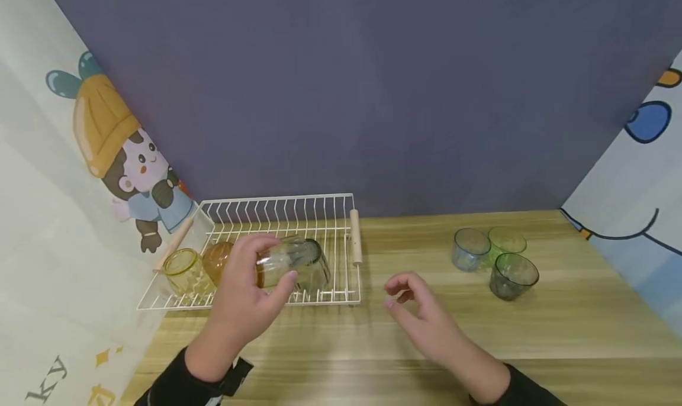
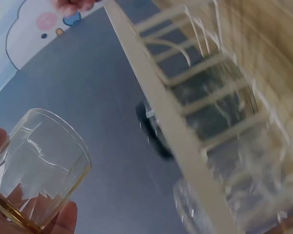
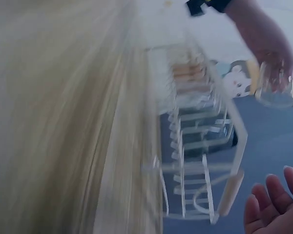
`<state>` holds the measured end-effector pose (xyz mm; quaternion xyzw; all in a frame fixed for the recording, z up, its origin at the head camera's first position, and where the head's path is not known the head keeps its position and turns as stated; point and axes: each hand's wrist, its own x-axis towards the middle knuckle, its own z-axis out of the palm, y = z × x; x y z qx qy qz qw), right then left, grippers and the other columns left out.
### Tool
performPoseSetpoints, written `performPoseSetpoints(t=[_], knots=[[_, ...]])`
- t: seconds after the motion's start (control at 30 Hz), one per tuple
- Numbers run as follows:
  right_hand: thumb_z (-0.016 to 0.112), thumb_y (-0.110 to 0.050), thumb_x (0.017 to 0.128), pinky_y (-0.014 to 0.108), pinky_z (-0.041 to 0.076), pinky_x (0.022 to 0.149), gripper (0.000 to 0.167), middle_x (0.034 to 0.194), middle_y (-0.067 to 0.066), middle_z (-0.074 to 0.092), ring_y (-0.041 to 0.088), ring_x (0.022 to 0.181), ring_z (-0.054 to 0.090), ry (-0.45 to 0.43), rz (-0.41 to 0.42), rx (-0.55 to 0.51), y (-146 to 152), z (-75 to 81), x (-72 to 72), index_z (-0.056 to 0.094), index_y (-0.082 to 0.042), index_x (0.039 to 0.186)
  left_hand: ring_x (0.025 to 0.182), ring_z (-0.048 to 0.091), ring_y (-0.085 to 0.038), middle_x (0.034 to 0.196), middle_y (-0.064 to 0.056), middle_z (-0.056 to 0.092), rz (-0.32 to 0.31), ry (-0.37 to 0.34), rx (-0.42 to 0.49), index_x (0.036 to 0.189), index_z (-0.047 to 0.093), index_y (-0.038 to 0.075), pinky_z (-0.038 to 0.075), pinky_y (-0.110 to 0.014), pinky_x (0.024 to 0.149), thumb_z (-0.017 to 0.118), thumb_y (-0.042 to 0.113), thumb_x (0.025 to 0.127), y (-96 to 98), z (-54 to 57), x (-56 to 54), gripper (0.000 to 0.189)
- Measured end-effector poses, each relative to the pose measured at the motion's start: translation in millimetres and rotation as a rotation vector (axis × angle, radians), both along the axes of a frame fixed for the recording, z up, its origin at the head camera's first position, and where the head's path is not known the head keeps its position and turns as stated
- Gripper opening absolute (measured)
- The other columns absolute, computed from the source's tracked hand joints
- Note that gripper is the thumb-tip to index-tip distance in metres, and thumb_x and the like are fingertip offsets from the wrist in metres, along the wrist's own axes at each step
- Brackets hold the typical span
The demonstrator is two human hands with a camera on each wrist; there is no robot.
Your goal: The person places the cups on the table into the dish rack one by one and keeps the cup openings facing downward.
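"So, left hand?"

"One: fingers and thumb around an amber-based glass, raised above the wire rack, tipped sideways, mouth to the right. Grip near the base, probably to spare the rim."

"Right hand?"

"One: loosely curved, holding nothing, over the wooden table, right of the rack; perhaps ready to assist."

"Other glassware?"

"Racked: yellow glass, amber glass, dark glass; wires presumably steady them. Tabled, far right: blue glass, green glass, grey glass, upright, closely grouped, presumably for easy reach."
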<state>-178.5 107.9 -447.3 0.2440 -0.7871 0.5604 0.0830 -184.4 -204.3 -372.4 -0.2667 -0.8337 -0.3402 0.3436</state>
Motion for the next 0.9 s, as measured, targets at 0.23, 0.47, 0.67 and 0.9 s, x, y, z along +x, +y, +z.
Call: performPoseSetpoints(t=[0.23,0.47,0.67,0.9], knots=[[0.069,-0.010,0.099,0.033,0.052,0.089,0.021,0.114,-0.005,0.059,0.020,0.105,0.058,0.067,-0.061,0.187,24.3,-10.2,-5.5,0.059,-0.013,0.117,0.112,0.055,-0.033,0.121,-0.017,0.060,0.126,0.030,-0.083,0.123,0.058,-0.004,0.045,-0.048,0.095,0.076,0.021,0.083,-35.3,26.1,-12.5,0.050],[0.072,-0.015,0.098,0.034,0.054,0.088,0.022,0.113,-0.008,0.059,0.021,0.105,0.059,0.020,-0.101,0.300,40.9,-18.5,-3.1,0.060,-0.016,0.116,0.105,0.051,-0.037,0.120,-0.022,0.057,0.257,-0.022,-0.186,0.126,0.057,-0.006,0.043,-0.054,0.088,0.078,0.013,0.085,-75.4,47.9,-32.9,0.051],[0.075,-0.013,0.093,0.047,0.054,0.091,0.030,0.117,0.002,0.061,0.023,0.109,0.060,0.241,-0.160,0.489,57.7,-1.6,-23.8,0.060,-0.009,0.119,0.107,0.050,-0.041,0.122,-0.025,0.054,0.337,-0.083,-0.384,0.127,0.056,-0.007,0.045,-0.058,0.086,0.076,0.021,0.089,-103.6,63.1,-60.6,0.051],[0.070,-0.019,0.096,0.057,0.051,0.089,0.032,0.118,0.015,0.061,0.037,0.109,0.060,0.302,-0.298,0.614,78.2,16.4,-51.7,0.060,-0.002,0.121,0.096,0.052,-0.032,0.117,-0.019,0.054,0.273,-0.347,-0.594,0.130,0.055,-0.003,0.046,-0.049,0.077,0.070,0.028,0.095,-128.6,76.4,-94.9,0.049]])
